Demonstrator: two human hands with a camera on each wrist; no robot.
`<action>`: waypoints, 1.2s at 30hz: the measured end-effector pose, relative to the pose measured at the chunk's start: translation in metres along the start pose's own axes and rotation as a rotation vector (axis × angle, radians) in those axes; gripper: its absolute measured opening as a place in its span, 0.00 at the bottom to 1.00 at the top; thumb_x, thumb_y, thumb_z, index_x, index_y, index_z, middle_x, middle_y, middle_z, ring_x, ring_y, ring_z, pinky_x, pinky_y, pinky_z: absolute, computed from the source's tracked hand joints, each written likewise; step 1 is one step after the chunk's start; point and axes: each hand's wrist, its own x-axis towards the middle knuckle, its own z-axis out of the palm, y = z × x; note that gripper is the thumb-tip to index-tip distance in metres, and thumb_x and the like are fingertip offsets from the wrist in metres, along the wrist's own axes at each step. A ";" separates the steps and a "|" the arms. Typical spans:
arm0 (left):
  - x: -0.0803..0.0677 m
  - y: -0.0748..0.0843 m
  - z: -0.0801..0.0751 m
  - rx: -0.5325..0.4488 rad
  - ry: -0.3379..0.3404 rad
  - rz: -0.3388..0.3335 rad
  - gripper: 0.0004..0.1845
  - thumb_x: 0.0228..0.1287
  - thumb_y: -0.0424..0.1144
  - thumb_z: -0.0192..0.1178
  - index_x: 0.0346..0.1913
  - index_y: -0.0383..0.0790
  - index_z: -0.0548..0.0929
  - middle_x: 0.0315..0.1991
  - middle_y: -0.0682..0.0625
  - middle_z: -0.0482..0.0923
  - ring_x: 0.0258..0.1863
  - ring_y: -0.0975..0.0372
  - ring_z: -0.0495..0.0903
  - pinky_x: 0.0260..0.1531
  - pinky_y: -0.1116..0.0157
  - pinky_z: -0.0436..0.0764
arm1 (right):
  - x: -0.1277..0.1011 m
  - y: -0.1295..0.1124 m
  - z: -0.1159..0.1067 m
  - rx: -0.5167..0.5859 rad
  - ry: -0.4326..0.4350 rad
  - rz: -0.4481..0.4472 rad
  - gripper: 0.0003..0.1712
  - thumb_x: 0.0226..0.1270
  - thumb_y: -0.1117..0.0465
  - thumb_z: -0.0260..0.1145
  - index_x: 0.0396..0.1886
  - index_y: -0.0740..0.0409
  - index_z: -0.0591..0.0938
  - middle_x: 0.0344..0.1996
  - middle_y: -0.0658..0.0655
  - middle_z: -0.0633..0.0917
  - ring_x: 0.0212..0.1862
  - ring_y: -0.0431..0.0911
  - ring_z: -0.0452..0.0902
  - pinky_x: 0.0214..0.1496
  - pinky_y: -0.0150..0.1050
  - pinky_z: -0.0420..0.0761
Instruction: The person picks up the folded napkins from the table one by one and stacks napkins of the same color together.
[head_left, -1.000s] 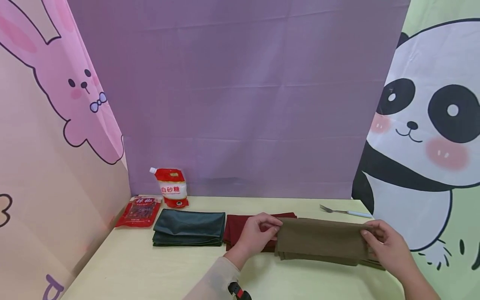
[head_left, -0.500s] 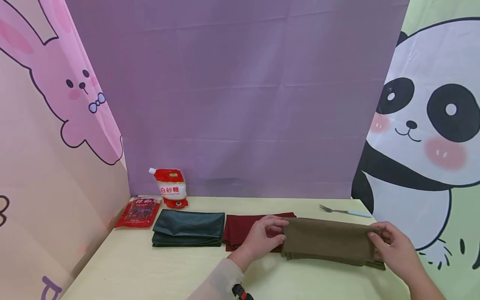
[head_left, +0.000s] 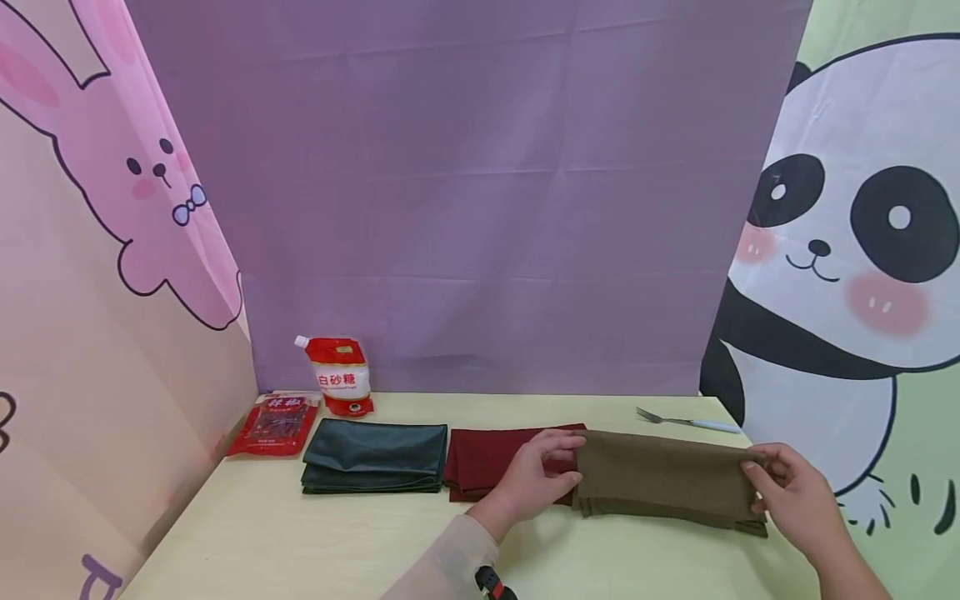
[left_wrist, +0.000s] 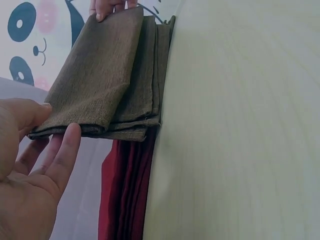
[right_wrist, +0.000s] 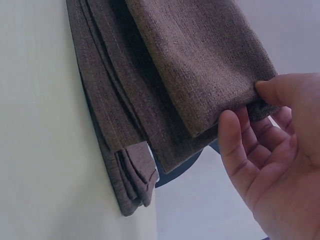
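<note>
**Folding the brown cloth: keeping the upper layer square**

The brown cloth is held at both short ends, lying on the yellow table near its right front part, with its left end overlapping the red cloth. The left end is pinched by the left hand, thumb above and fingers beneath the top fold; the right end is pinched in the same way by the right hand. In both wrist views only the upper folded layer is seen to be gripped, raised a little above the lower layers, which rest on the table edge.

For the step to be done well, the two ends should be kept level, so that the raised layer is laid down parallel to the layers below. A light tension across the cloth is advisable, so that no crease is trapped. The lower layers appear slightly staggered at the right end, where a small corner is turned under; this may need to be squared. The red cloth should not be dragged along by the left fingers.

A folded dark green cloth, a red snack packet, a sugar pouch and a fork lie well apart from the work.
</note>
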 end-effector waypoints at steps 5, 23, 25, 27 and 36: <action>0.004 -0.003 0.004 -0.007 -0.012 0.010 0.28 0.70 0.28 0.68 0.71 0.45 0.79 0.73 0.54 0.69 0.61 0.62 0.78 0.50 0.71 0.83 | 0.002 0.005 0.000 0.013 0.008 0.023 0.11 0.81 0.64 0.61 0.54 0.68 0.77 0.33 0.52 0.87 0.31 0.36 0.81 0.26 0.40 0.86; 0.004 -0.005 0.019 -0.067 -0.083 -0.022 0.37 0.69 0.26 0.68 0.78 0.46 0.70 0.80 0.57 0.56 0.70 0.56 0.73 0.58 0.62 0.82 | 0.028 0.015 -0.002 -0.022 0.031 0.034 0.13 0.81 0.62 0.60 0.53 0.69 0.78 0.31 0.55 0.87 0.28 0.38 0.79 0.25 0.38 0.83; 0.003 -0.006 0.021 -0.079 -0.098 -0.020 0.39 0.69 0.25 0.67 0.79 0.46 0.68 0.81 0.56 0.53 0.71 0.57 0.72 0.61 0.58 0.81 | 0.030 0.015 -0.003 -0.034 0.029 0.036 0.14 0.82 0.61 0.59 0.54 0.69 0.78 0.32 0.57 0.87 0.28 0.39 0.78 0.25 0.38 0.83; 0.003 -0.007 0.023 -0.089 -0.115 -0.020 0.40 0.69 0.25 0.67 0.81 0.46 0.65 0.82 0.56 0.50 0.72 0.57 0.70 0.63 0.54 0.79 | 0.032 0.014 -0.004 -0.041 0.032 0.038 0.15 0.82 0.60 0.59 0.54 0.70 0.78 0.33 0.58 0.87 0.28 0.39 0.77 0.25 0.37 0.82; 0.000 -0.008 0.032 -0.108 -0.203 -0.048 0.44 0.71 0.26 0.66 0.84 0.49 0.57 0.85 0.52 0.38 0.80 0.52 0.56 0.71 0.56 0.70 | 0.036 0.017 -0.004 -0.070 0.055 0.107 0.16 0.82 0.59 0.58 0.55 0.70 0.77 0.33 0.58 0.86 0.27 0.40 0.76 0.25 0.35 0.80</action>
